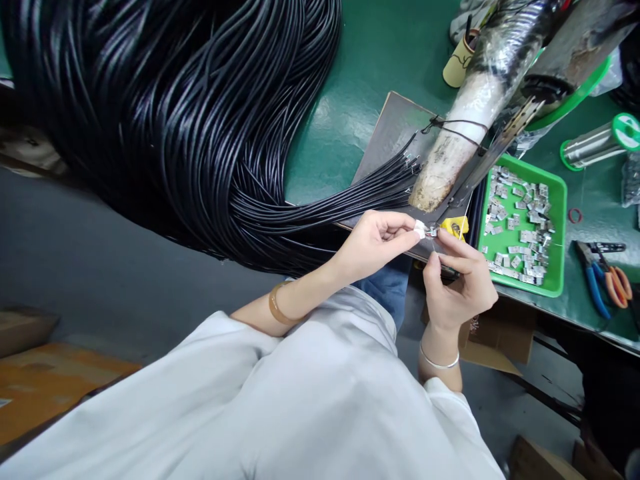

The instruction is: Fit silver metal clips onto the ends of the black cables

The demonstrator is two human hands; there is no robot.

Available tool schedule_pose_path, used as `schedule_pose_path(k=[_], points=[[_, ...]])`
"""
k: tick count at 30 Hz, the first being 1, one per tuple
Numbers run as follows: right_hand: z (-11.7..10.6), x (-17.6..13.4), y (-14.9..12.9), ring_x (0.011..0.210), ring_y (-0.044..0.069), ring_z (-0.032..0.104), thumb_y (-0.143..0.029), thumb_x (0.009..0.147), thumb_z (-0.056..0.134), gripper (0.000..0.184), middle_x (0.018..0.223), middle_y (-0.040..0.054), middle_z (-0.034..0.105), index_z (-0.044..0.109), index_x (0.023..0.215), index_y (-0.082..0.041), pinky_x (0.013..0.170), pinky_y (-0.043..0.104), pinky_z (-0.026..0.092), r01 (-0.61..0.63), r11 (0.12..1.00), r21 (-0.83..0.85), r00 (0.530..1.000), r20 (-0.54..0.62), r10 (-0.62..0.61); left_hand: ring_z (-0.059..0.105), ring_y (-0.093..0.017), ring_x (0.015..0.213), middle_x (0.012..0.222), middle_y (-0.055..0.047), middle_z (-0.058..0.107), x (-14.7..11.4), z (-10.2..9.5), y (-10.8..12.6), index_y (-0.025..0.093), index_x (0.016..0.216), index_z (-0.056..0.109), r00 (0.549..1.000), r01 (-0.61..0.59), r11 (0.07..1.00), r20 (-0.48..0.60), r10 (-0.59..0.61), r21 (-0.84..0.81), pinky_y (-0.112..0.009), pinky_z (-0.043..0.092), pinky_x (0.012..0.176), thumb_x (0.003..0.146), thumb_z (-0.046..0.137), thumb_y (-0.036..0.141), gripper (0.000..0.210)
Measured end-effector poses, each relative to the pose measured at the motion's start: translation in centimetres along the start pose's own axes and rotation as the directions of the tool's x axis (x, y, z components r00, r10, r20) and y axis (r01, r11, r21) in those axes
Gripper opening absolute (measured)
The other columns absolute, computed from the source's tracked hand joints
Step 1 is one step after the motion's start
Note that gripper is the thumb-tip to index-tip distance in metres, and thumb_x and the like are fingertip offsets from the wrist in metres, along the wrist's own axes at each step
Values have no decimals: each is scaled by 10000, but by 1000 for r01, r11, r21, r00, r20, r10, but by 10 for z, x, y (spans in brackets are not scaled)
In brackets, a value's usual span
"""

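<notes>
My left hand (376, 243) is closed in a pinch on a small silvery metal connector (433, 232). White wrapping covers its fingertips. My right hand (461, 279) is beside it, thumb and fingers pinched on a thin wire that looks like solder, with the index fingertip close to the connector. Just behind the fingers lies a yellow block (455, 227). A soldering iron's tip may be there too, but I cannot make it out. Left of my hands, a large bundle of black cables (260, 133) runs onto a grey board (387, 130), with stripped ends near the board's middle.
A green tray (559, 247) of small metal connectors stands to the right. Beyond it are pliers (595, 283) and a wire spool (595, 145). A wrapped duct (463, 140) hangs low over the board. A yellowish cup (456, 63) stands behind. Cardboard boxes (495, 340) sit below the bench.
</notes>
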State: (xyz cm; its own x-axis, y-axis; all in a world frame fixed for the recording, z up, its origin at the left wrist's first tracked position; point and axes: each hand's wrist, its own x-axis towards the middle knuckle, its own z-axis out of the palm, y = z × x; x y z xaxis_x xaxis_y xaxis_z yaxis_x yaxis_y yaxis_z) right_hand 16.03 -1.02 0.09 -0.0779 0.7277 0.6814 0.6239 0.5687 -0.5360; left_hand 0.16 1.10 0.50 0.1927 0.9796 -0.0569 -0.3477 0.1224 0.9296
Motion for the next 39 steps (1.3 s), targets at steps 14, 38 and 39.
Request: schedule_pose_path(k=[14,38,39], points=[[3,6,-3,991,217,752,-138,838,672,103,1218,79,722,603,872,-206,835,411,667,-143,988,62,989,30,142,579,-68,652,748,-16,683,3,6,-7,125,827,725,992,-92,993,-75,97,70,-172,474,625,848,628,243,154],[-2,14,-7,1020,221,742,-69,784,697,151,1121,65,747,634,835,-197,807,347,661,-68,996,51,997,36,66,573,-78,630,734,-30,706,3,3,-1,113,803,780,995,-50,989,-84,62,138,-186,473,601,780,665,199,146],[-2,14,-7,1025,220,740,-68,783,699,153,1117,63,748,637,834,-198,809,345,659,-65,997,48,997,35,64,579,-78,637,745,-31,711,3,3,-1,112,797,778,994,-56,989,-85,68,137,-182,479,608,779,665,197,142]])
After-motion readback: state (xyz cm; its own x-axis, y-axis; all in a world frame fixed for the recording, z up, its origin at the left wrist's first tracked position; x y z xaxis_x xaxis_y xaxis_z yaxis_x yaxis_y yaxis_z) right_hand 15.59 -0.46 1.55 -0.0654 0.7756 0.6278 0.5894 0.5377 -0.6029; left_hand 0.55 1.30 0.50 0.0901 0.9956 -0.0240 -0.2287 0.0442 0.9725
